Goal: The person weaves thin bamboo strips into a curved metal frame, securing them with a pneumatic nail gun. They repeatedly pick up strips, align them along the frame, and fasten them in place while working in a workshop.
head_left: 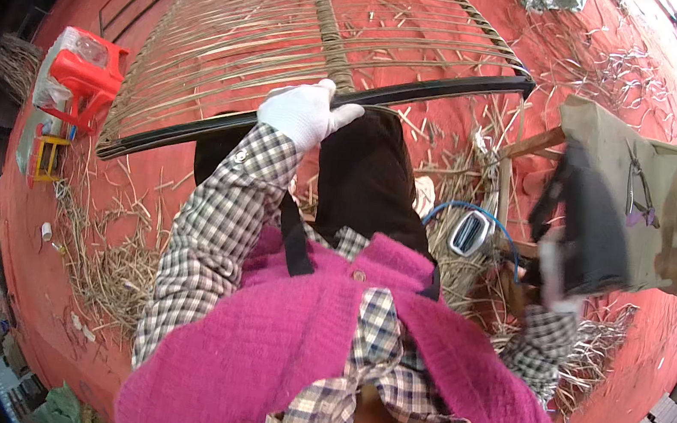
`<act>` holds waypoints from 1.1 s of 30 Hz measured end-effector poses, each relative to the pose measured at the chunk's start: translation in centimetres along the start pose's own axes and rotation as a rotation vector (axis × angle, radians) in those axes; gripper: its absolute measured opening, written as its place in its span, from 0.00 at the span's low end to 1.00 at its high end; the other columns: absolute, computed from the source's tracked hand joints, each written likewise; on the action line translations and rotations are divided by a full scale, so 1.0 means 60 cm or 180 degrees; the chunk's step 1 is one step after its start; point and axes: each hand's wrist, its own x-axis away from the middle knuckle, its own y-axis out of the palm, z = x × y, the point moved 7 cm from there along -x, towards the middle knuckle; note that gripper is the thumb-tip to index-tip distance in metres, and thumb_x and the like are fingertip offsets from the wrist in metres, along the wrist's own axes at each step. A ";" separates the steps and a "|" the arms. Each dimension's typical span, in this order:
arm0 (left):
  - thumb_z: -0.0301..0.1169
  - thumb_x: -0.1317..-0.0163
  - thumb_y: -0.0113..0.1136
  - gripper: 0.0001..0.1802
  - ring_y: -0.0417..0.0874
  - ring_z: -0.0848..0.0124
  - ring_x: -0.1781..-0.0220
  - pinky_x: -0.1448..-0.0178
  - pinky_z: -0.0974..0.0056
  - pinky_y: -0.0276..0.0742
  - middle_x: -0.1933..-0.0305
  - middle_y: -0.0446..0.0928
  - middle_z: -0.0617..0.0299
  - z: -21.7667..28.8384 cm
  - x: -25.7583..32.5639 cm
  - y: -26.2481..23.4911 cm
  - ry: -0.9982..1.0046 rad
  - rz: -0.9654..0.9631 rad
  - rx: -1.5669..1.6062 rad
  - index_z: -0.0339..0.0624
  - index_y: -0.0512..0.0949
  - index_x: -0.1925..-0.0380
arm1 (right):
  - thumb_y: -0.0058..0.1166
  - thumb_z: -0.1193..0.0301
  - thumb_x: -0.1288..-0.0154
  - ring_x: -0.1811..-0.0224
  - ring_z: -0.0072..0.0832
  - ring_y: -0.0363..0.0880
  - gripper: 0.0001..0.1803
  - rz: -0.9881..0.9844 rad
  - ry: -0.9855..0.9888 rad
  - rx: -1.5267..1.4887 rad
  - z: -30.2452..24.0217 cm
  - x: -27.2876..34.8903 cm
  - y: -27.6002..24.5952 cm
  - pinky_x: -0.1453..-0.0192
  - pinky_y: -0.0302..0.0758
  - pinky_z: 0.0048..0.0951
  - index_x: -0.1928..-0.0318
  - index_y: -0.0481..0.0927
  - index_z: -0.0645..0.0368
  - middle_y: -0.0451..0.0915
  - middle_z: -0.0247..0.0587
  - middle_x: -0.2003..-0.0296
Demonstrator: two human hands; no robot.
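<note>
Bright daylight lit most of the red floor [101, 360], strongest beyond its upper right corner, where the view burned out to white and the right edge paled to pink. Smaller glaring patches broke the gloom past the left edge. Shadows were soft; the dark trousers [366, 172] sank almost to flat black, while the white glove on the left hand [304, 114] showed bright. Near the floor's right edge, motion smeared the right hand [552, 272] and the dark item [592, 221] beside it. The fisheye bowed the floor's side edges, and black vignetting swallowed the corners.
</note>
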 end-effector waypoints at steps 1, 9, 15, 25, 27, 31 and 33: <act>0.67 0.41 0.44 0.36 0.82 0.52 0.61 0.55 0.51 0.76 0.68 0.80 0.47 0.001 -0.009 -0.015 0.0021 -0.0029 -0.0082 0.40 0.74 0.67 | 0.55 0.70 0.38 0.62 0.34 0.79 0.18 -0.0324 -0.0303 0.0075 -0.037 0.000 0.037 0.56 0.75 0.35 0.48 0.75 0.61 0.81 0.41 0.64; 0.68 0.41 0.42 0.36 0.82 0.55 0.59 0.56 0.53 0.76 0.68 0.81 0.52 0.032 -0.018 -0.064 0.0172 0.0105 -0.0266 0.43 0.76 0.64 | 0.59 0.61 0.47 0.70 0.47 0.80 0.36 -0.1859 -0.1839 -0.0304 -0.257 -0.031 0.195 0.66 0.76 0.40 0.37 0.65 0.55 0.80 0.50 0.70; 0.68 0.41 0.42 0.37 0.82 0.55 0.60 0.56 0.53 0.76 0.67 0.81 0.52 0.030 -0.025 -0.072 0.0130 0.0042 -0.0287 0.43 0.77 0.63 | 0.61 0.59 0.51 0.72 0.46 0.80 0.39 -0.1865 -0.1854 -0.0335 -0.287 -0.060 0.236 0.69 0.75 0.41 0.36 0.65 0.52 0.78 0.50 0.77; 0.69 0.41 0.40 0.37 0.82 0.56 0.59 0.55 0.53 0.76 0.66 0.81 0.53 0.030 -0.032 -0.073 0.0180 0.0117 -0.0374 0.44 0.77 0.63 | 0.60 0.61 0.49 0.72 0.46 0.81 0.36 -0.1679 -0.1955 -0.0374 -0.280 -0.069 0.234 0.68 0.75 0.41 0.37 0.67 0.49 0.78 0.49 0.77; 0.69 0.41 0.40 0.37 0.82 0.56 0.59 0.56 0.54 0.76 0.66 0.81 0.53 0.031 -0.031 -0.074 0.0201 0.0142 -0.0376 0.44 0.77 0.63 | 0.59 0.63 0.48 0.72 0.45 0.81 0.34 -0.1662 -0.1931 -0.0282 -0.278 -0.070 0.235 0.68 0.75 0.41 0.38 0.68 0.49 0.78 0.48 0.77; 0.69 0.41 0.40 0.37 0.82 0.56 0.59 0.55 0.53 0.76 0.67 0.81 0.53 0.039 -0.032 -0.081 0.0231 0.0143 -0.0291 0.44 0.77 0.64 | 0.58 0.64 0.47 0.72 0.44 0.81 0.29 -0.1747 -0.1801 -0.0108 -0.268 -0.072 0.240 0.68 0.75 0.40 0.41 0.70 0.49 0.78 0.48 0.76; 0.69 0.41 0.40 0.37 0.82 0.56 0.60 0.56 0.54 0.76 0.68 0.80 0.53 0.044 -0.033 -0.084 0.0171 0.0047 -0.0292 0.44 0.76 0.64 | 0.57 0.65 0.46 0.72 0.44 0.81 0.27 -0.1754 -0.1599 0.0003 -0.260 -0.075 0.241 0.68 0.75 0.40 0.43 0.71 0.50 0.79 0.47 0.76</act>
